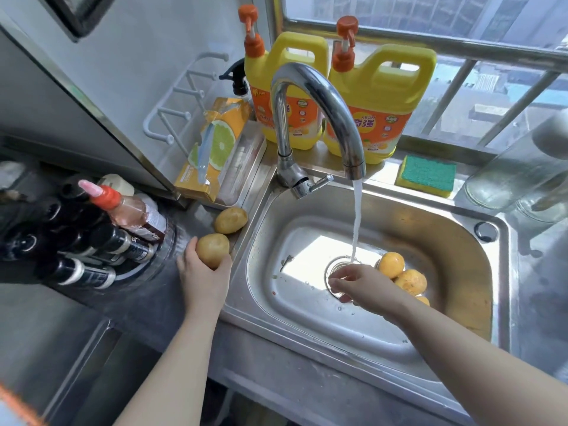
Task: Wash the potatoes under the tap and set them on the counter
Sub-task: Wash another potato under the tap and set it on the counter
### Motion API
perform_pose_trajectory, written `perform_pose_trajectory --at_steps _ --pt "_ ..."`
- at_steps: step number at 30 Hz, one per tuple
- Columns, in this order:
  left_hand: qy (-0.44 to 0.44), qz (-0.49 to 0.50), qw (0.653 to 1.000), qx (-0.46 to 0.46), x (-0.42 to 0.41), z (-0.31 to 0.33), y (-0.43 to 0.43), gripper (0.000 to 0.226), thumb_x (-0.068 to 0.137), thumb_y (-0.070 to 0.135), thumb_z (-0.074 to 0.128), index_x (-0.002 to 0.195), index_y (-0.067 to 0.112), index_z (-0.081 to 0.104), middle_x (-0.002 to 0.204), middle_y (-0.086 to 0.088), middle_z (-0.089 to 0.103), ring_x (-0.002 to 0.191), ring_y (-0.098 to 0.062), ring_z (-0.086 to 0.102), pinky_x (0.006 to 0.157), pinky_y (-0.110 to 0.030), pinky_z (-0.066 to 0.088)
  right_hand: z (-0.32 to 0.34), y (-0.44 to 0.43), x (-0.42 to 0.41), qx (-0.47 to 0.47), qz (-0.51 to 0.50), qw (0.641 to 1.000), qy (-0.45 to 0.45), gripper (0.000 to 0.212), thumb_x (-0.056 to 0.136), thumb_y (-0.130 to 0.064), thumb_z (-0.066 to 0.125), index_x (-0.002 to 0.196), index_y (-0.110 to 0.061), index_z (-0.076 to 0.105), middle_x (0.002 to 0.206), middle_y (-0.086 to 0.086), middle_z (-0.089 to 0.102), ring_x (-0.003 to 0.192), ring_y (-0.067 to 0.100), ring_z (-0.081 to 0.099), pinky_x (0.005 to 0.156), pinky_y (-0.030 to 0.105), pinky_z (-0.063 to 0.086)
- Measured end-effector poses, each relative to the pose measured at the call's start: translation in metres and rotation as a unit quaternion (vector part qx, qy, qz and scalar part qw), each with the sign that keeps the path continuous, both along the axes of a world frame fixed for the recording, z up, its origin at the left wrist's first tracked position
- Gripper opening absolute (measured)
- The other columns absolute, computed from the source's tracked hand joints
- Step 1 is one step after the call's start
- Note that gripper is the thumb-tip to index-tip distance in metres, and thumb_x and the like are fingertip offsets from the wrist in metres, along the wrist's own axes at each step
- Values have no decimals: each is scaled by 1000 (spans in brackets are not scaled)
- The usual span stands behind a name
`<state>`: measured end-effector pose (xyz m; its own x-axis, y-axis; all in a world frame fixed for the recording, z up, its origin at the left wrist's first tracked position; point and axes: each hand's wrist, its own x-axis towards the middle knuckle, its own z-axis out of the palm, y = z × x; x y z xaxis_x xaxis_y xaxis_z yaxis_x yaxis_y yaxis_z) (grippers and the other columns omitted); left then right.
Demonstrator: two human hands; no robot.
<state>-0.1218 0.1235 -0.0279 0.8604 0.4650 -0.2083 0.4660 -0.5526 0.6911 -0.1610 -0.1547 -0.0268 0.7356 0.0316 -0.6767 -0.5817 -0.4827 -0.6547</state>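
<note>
Left hand (204,276) is cupping a potato (213,249), fingers wrapped round its near side, and it's sitting right at the edge of the desk (147,305) just beside another potato (230,220) already parked there. Right hand (359,285) is reaching into the sink (461,241) with fingers loosely spread and nothing in them, hovering over the drain under the running tap (316,118).

My guess is these are going to be firm and fairly heavy for their size, but wet skin makes them slippery, so a full palm wrap round the fat middle beats a fingertip pinch.

The sink is holding about three more potatoes (402,273) bunched together by the drain, partly hidden by the wrist.
</note>
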Motion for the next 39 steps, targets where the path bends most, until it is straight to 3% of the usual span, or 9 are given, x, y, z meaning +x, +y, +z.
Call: perform_pose_trajectory --at_steps 7,11,14,17,19,23,29,34,39 --pt "-15 -14 999 48 1 2 -4 72 84 22 74 147 16 41 148 -11 40 134 -33 41 110 -46 36 -4 -2 -2 -7 -1 1000 0 11 95 -25 63 94 -20 72 96 4 76 77 16 71 67 29 49" --pt "-117 -41 981 152 -13 12 -31 52 81 15 70 131 18 57 136 -6 51 126 -31 45 102 -48 37 -14 -13 -13 -30 2 999 12 16 96 -29 62 102 -17 71 96 2 76 87 23 74 62 25 48" --pt "-164 -133 967 140 -25 14 -66 38 82 11 67 118 20 64 124 -1 58 116 -26 52 98 -46 40 -38 -29 -26 -65 10 997 32 19 94 -35 64 102 -19 71 97 4 76 89 24 73 75 31 54" --pt "-47 -296 953 49 -30 11 -102 28 93 20 59 120 28 62 121 11 59 106 -15 60 93 -42 50 -69 -52 -42 -159 79 982 60 28 93 -41 62 110 -21 70 105 -1 69 96 21 65 81 32 51" --pt "81 -399 912 50 -29 4 -122 30 98 32 54 128 32 56 125 14 58 108 -10 59 93 -37 50 -90 -72 -52 -235 154 955 92 35 93 -43 57 120 -22 66 117 1 66 106 22 62 86 32 50" --pt "247 -507 823 70 -32 -9 -144 45 97 47 50 140 32 46 136 8 53 118 -16 56 99 -40 48 -120 -109 -57 -342 246 901 102 22 91 -34 52 105 -23 65 111 3 56 107 27 54 82 36 51" --pt "265 -506 819 58 -33 -14 -150 47 100 46 49 144 30 44 141 6 51 122 -16 54 99 -37 47 -143 -123 -35 -359 263 877 183 51 87 -38 56 137 -30 51 140 4 44 125 27 48 85 34 41" --pt "279 -500 819 45 -27 -17 -152 47 100 46 49 144 30 43 142 6 51 124 -15 53 101 -38 46 -145 -118 -36 -344 346 839 243 42 71 -35 67 112 -26 65 106 -6 59 109 20 63 80 31 52" --pt "281 -485 827 40 -21 -20 -152 47 100 47 48 144 31 43 141 7 51 123 -15 54 101 -39 48 -146 -102 -45 -323 353 841 253 34 66 -24 59 100 -23 64 101 -3 63 92 23 61 72 28 47"
